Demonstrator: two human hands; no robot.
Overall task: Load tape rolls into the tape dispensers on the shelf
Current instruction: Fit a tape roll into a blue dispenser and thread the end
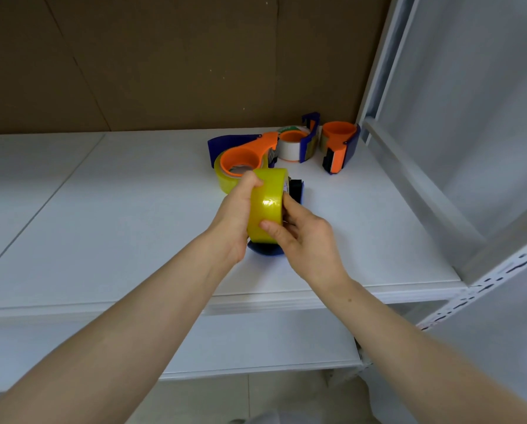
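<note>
Risk: tape roll (266, 203) jams crooked if pressed off-axis. Blue dispenser (265, 251) lies loose on shelf (103, 224) and may skid toward front edge.
Left hand (236, 215): fingers curled round roll's left side, thumb on top.
Roll: upright, right of shelf centre, over dispenser; seating unclear.
Right hand (305, 237): thumb across roll's rim, fingers wrapped behind right side.

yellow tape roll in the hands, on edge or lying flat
On edge: the yellow tape roll shows its curved outer face to the camera, with the left hand and right hand gripping its sides.
</note>
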